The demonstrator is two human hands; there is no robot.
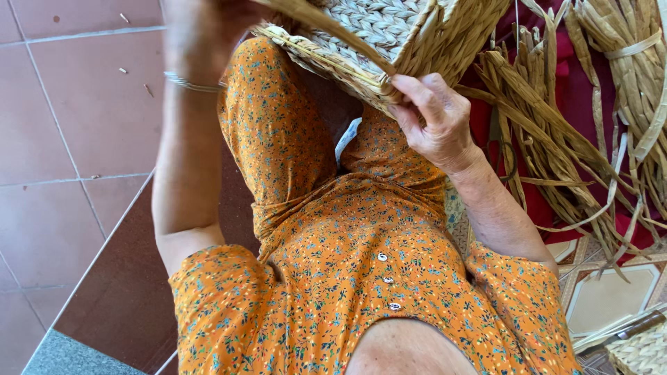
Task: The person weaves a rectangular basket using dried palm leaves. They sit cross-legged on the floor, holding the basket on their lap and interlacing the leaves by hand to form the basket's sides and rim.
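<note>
The person sits with a woven basket (410,35) resting on the raised knee, at the top of the view, and both hands are up at it. The right hand (434,118) is closed on the lower rim of the basket, the fingers curled over the braided edge and the thumb pressing on it. The left hand (201,35) is raised beside the basket, at its left side, blurred and partly cut by the top edge; I cannot tell if it is closed or open, but a flat fibre strand (326,31) runs from it across the basket toward the right hand. A thin bracelet (191,85) sits on the left wrist. The two hands are apart, one at each side of the basket. On the floor, to the person's right, bundles of dried fibre strips (570,125) lie on a dark red cloth (577,90). In the lower right corner a piece of another woven item (643,351) shows on the patterned floor tiles (604,292).
</note>
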